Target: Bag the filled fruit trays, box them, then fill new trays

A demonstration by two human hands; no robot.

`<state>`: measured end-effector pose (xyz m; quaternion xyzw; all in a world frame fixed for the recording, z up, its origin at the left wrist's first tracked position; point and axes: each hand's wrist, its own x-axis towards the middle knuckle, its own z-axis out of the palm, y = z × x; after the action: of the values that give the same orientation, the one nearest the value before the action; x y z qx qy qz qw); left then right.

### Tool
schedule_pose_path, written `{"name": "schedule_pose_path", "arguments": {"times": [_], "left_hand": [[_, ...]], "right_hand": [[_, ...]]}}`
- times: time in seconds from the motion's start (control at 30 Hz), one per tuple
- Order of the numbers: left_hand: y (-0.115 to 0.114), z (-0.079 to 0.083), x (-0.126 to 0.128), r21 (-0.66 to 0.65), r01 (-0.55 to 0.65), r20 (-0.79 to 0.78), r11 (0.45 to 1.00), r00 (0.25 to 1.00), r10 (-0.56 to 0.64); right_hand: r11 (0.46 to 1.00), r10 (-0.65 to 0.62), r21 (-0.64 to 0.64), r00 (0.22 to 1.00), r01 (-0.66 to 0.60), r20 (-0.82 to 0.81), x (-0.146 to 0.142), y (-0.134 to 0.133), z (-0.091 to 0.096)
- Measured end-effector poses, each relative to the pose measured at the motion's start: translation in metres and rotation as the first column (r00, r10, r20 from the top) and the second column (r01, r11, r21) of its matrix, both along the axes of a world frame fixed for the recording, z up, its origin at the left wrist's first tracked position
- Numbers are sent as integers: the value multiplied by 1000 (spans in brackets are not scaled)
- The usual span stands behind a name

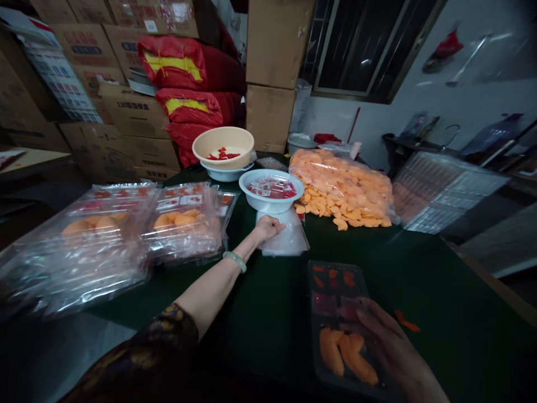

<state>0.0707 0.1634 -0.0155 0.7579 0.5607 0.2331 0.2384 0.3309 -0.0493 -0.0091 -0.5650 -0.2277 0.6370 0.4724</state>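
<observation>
My left hand, with a pale green bangle on the wrist, is closed at the edge of a stack of clear plastic bags, its fingers pinching the plastic. My right hand grips the right side of a black compartment tray, thumb over the rim. Inside the tray are small red pieces at the far end, dark pink packets in the middle and curved orange pieces at the near end. Just beyond the bags stands a pale blue basin of red packets.
Filled, bagged trays lie in piles on the left. A beige basin with red pieces stands at the back. Right of it is a large bag of orange pieces. Stacked clear trays and a loose orange strip are on the right.
</observation>
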Motion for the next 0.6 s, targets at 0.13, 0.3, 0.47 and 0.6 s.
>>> {"name": "schedule_pose_path", "arguments": {"times": [0.13, 0.3, 0.47, 0.6], "left_hand": [[3, -2, -1, 34, -47, 94, 998, 995, 44], [-5, 9, 6, 210, -72, 118, 975, 992, 48], [-25, 41, 11, 339, 90, 69, 936, 990, -120], [-50, 48, 16, 329, 305, -21, 894, 949, -316]], "right_hand": [[999, 10, -33, 1000, -9, 18, 3, 1, 3], [998, 53, -28, 998, -54, -41, -6, 2, 8], [986, 168, 31, 982, -166, -83, -25, 3, 23], [922, 380, 134, 915, -363, -134, -39, -5, 38]]}}
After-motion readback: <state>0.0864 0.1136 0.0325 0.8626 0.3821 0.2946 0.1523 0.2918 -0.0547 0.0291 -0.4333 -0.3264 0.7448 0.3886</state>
